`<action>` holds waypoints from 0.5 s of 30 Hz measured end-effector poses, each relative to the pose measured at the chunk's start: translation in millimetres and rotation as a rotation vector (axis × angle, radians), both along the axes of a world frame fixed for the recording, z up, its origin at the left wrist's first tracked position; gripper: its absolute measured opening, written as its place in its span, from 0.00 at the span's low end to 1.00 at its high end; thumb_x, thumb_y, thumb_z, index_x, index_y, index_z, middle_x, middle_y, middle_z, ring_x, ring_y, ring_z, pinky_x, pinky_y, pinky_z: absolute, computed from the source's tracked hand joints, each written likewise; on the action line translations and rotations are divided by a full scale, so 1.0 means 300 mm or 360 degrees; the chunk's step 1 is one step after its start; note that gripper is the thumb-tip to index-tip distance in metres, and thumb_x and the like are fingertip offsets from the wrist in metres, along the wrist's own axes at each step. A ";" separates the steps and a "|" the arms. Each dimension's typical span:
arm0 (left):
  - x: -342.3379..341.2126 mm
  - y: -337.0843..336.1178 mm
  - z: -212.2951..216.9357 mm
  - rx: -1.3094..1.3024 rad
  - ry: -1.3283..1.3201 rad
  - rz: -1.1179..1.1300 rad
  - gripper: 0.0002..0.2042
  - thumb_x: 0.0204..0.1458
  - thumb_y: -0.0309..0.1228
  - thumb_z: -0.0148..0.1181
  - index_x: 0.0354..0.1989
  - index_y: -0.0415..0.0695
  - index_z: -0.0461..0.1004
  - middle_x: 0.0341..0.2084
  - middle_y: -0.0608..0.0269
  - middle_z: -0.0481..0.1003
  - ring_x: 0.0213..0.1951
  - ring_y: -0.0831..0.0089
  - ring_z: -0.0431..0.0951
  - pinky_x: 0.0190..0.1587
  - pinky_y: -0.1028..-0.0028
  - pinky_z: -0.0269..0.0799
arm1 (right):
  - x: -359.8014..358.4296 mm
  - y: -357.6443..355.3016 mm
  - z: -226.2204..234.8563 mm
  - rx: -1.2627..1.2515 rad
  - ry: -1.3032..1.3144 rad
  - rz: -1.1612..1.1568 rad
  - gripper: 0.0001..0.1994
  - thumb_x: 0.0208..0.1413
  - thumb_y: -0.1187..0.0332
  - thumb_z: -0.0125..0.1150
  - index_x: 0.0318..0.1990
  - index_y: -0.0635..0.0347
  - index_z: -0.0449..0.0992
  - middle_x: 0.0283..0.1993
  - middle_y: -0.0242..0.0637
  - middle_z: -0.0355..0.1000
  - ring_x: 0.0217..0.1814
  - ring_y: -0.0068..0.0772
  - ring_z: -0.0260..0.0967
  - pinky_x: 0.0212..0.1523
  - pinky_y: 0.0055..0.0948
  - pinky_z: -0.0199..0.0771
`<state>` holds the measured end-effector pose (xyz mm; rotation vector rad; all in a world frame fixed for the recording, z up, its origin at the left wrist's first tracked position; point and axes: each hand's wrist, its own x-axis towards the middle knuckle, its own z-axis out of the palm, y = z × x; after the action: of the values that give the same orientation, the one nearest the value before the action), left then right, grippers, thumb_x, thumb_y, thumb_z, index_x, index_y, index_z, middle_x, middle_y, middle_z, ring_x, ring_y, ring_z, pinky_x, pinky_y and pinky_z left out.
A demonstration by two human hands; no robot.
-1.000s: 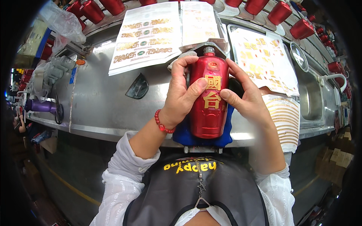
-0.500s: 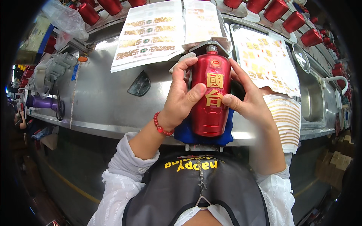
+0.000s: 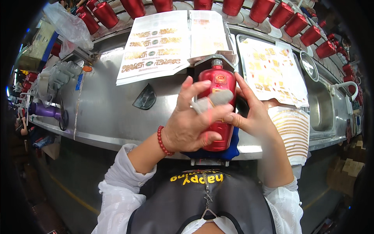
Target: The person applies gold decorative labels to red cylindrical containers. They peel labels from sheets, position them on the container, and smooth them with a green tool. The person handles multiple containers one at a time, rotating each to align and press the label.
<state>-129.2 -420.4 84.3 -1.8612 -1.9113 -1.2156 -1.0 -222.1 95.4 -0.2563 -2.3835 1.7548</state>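
A glossy red bottle (image 3: 226, 84) with gold characters and a small emblem lies on a blue cloth (image 3: 234, 145), its neck toward a metal bracket (image 3: 210, 59). My right hand (image 3: 255, 113) grips the bottle's right side, thumb on the front and fingers along the edge. Over the bottle's front, my left hand (image 3: 185, 126) is slightly blurred, its fingers spread. One of its fingers wears a greyish-white finger cover (image 3: 221, 99). That hand hides most of the gold characters. Whether it touches the bottle I cannot tell.
White sheets of gold decals (image 3: 154, 46) lie beyond the bottle, more decals (image 3: 269, 70) on a tray at right. A sheet of gold strips (image 3: 290, 128) hangs near the sink (image 3: 321, 111). A dark, flat piece (image 3: 145, 97) rests left. Red bottles (image 3: 261, 9) line the far side.
My left hand has let go of the bottle's left side and swung right across its front, bringing the covered finger into view. My right hand keeps its hold. The whole view has shifted slightly.
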 end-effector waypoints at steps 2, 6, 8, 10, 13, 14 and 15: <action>-0.012 0.020 0.027 -0.0159 0.0161 -0.0029 0.27 0.64 0.57 0.47 0.61 0.51 0.75 0.53 0.59 0.77 0.68 0.52 0.59 0.74 0.45 0.37 | 0.001 0.005 0.002 0.0074 -0.0041 0.0005 0.56 0.48 0.53 0.80 0.75 0.70 0.48 0.67 0.58 0.65 0.71 0.46 0.62 0.69 0.37 0.62; -0.106 0.078 0.053 -0.0115 0.0196 0.0117 0.26 0.65 0.52 0.49 0.62 0.48 0.74 0.49 0.57 0.79 0.64 0.56 0.65 0.75 0.50 0.39 | 0.004 -0.003 0.021 0.0149 -0.0040 -0.0011 0.56 0.47 0.53 0.80 0.75 0.70 0.48 0.66 0.59 0.66 0.70 0.46 0.64 0.69 0.37 0.62; -0.129 0.095 0.046 -0.0094 -0.0018 0.0031 0.27 0.68 0.52 0.45 0.63 0.43 0.73 0.48 0.54 0.79 0.66 0.55 0.63 0.74 0.52 0.40 | 0.003 -0.001 0.018 0.0128 -0.0055 -0.0014 0.57 0.46 0.53 0.81 0.75 0.70 0.48 0.66 0.59 0.66 0.70 0.46 0.64 0.69 0.37 0.62; -0.151 0.115 0.035 0.0002 -0.0180 0.0019 0.27 0.70 0.49 0.44 0.63 0.38 0.71 0.48 0.54 0.78 0.62 0.59 0.68 0.71 0.58 0.52 | 0.003 -0.001 0.016 0.0122 -0.0068 -0.0016 0.57 0.46 0.53 0.81 0.75 0.71 0.48 0.65 0.59 0.67 0.70 0.46 0.65 0.69 0.37 0.63; -0.140 0.141 -0.012 0.0081 -0.1040 -0.0013 0.23 0.71 0.45 0.46 0.63 0.38 0.70 0.52 0.58 0.76 0.58 0.68 0.72 0.65 0.66 0.63 | 0.000 -0.001 0.019 0.0144 -0.0073 -0.0016 0.57 0.45 0.53 0.81 0.75 0.71 0.48 0.64 0.59 0.68 0.69 0.47 0.66 0.68 0.37 0.64; -0.145 0.146 -0.024 0.0051 -0.1289 -0.0104 0.19 0.70 0.38 0.49 0.63 0.39 0.67 0.55 0.60 0.72 0.55 0.76 0.72 0.59 0.74 0.69 | 0.001 0.000 0.017 0.0153 -0.0072 -0.0017 0.57 0.45 0.53 0.81 0.75 0.71 0.48 0.64 0.59 0.68 0.69 0.47 0.66 0.68 0.37 0.64; -0.142 0.149 -0.032 0.0039 -0.1362 -0.0100 0.18 0.70 0.36 0.50 0.63 0.39 0.67 0.54 0.61 0.72 0.55 0.77 0.72 0.59 0.74 0.69 | 0.002 0.000 0.015 0.0161 -0.0071 -0.0017 0.57 0.45 0.53 0.81 0.75 0.71 0.48 0.63 0.59 0.68 0.69 0.47 0.66 0.68 0.37 0.64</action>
<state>-171.9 -375.7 74.8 -1.4996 -2.1667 -2.3053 -0.5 -222.0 99.9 -0.2966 -2.4880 1.6349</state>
